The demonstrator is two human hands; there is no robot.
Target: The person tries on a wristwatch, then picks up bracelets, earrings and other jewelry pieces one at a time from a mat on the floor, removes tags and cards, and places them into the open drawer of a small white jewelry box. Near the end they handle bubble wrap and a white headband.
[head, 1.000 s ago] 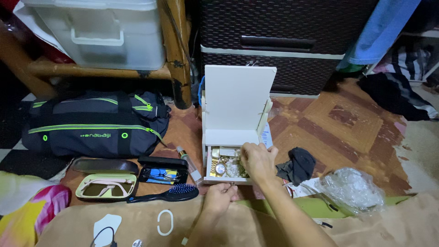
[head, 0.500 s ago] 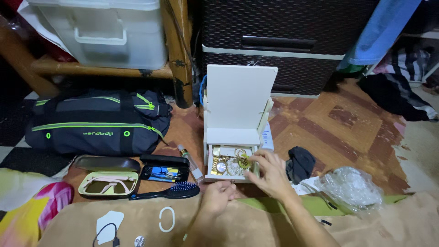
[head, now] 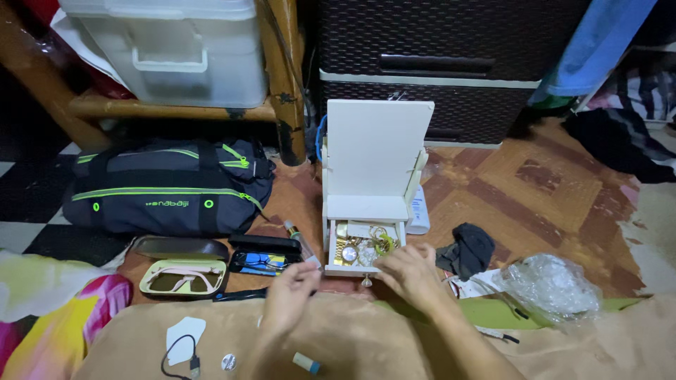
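Centre frame, the white jewellery box (head: 373, 169) stands lid up, drawer out. Right hand (head: 408, 271) rests at the drawer front, fingers loosely curled, gripping nothing; left hand (head: 289, 295) hovers lower-centre, open.

We're under dim, warm indoor light from above. The white box (head: 377, 151) glares brightest, the plastic bag (head: 553, 285) glints. Deep shadow sits under the bench (head: 176, 109) and across the drawers (head: 451, 67). Both hands (head: 408, 271) look slightly soft; edges bend with wide-angle distortion.
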